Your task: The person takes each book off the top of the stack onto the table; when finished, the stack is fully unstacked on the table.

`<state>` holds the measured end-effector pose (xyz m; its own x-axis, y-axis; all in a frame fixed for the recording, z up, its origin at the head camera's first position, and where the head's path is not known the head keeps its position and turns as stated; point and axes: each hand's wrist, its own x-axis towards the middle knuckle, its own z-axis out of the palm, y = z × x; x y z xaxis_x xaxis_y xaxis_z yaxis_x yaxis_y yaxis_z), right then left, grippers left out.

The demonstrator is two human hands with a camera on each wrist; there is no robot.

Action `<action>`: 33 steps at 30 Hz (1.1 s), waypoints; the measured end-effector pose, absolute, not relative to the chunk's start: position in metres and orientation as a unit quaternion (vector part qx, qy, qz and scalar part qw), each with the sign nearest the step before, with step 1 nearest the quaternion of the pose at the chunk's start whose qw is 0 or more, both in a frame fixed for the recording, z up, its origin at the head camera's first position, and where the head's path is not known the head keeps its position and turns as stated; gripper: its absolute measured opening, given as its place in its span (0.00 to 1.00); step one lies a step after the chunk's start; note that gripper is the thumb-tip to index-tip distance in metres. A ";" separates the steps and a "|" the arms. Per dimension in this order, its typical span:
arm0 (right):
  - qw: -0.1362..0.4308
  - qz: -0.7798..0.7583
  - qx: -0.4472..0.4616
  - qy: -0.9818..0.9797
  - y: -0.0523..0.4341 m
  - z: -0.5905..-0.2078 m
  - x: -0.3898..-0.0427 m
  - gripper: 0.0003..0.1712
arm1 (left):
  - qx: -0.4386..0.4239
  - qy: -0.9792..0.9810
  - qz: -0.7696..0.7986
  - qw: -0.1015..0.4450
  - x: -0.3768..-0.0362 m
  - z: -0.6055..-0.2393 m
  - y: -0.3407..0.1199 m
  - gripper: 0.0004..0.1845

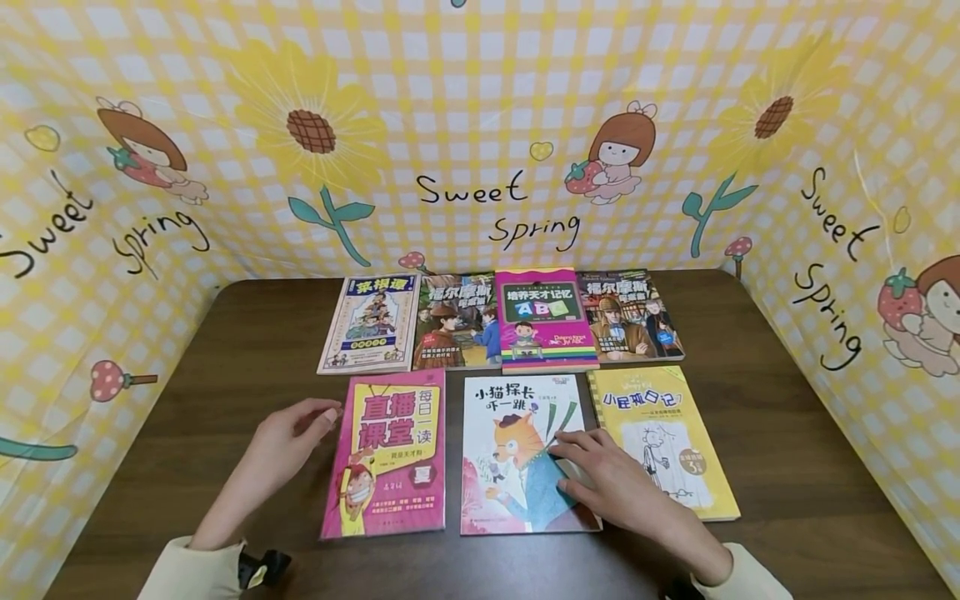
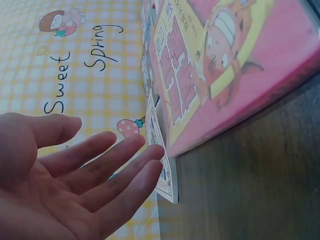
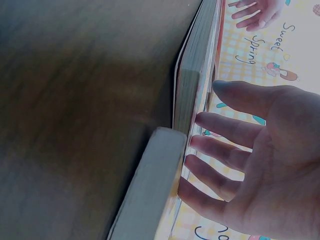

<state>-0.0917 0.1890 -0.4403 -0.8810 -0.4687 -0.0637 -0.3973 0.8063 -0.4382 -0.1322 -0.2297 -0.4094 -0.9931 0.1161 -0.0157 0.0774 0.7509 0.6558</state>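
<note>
My left hand [image 1: 291, 440] hovers just left of a pink paperback book [image 1: 386, 492], its fingers loosely bent and nothing in them. In the left wrist view a gap shows between that hand [image 2: 90, 185] and the pink cover [image 2: 260, 75]. Over the right side of a white picture book with an orange cat [image 1: 510, 450], my right hand [image 1: 618, 479] has its fingers spread, fingertips at the cover. The right wrist view shows this hand [image 3: 280, 160] relaxed, gripping nothing. A yellow book [image 1: 701, 425] lies right of the cat book, partly under the right hand.
Behind these lies a row of books: a cream one [image 1: 375, 333], a detective book [image 1: 457, 325], a magenta ABC book [image 1: 547, 333] and another detective book [image 1: 630, 321]. All rest on a dark wooden table [image 1: 247, 350], with yellow checked cloth [image 1: 465, 100] around three sides.
</note>
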 end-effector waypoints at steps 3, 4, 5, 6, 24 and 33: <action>0.082 -0.209 -0.230 0.947 0.189 -0.440 -0.091 0.23 | 0.046 0.931 0.361 0.028 -0.133 -0.408 -0.231 0.18; 0.081 -0.209 -0.230 0.947 0.189 -0.439 -0.091 0.23 | 0.042 0.928 0.368 0.026 -0.134 -0.407 -0.233 0.18; 0.082 -0.209 -0.231 0.947 0.189 -0.439 -0.091 0.23 | 0.039 0.926 0.376 0.022 -0.135 -0.406 -0.234 0.17; 0.082 -0.209 -0.231 0.947 0.189 -0.439 -0.091 0.23 | 0.034 0.924 0.382 0.018 -0.136 -0.405 -0.236 0.17; 0.088 -0.214 -0.235 0.944 0.188 -0.440 -0.090 0.23 | -0.006 0.906 0.423 0.029 -0.144 -0.408 -0.236 0.23; 0.085 -0.217 -0.235 0.944 0.189 -0.440 -0.091 0.23 | -0.008 0.916 0.400 0.036 -0.138 -0.417 -0.234 0.22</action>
